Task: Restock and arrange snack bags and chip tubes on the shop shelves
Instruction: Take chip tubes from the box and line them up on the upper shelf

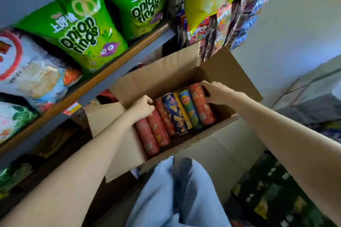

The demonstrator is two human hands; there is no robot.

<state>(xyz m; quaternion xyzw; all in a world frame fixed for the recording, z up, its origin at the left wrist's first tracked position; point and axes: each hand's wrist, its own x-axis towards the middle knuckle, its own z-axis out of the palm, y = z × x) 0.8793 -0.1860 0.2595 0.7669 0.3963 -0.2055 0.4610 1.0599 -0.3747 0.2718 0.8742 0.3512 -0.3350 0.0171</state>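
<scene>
The tubes [177, 116] lie side by side in an open box [166, 77] between the two hands, likely packed flat so each can be taken by its end and lifted to the shelf [103, 79] beyond the left hand. The left hand [142, 108] curls over the far ends of the red tubes [153, 131] at its side of the row. The right hand [215, 92] closes its fingers and thumb around the top of the end tube [201, 107], apparently ready to pull it out; onion ring bags [81, 29] already stand above the left hand.
</scene>
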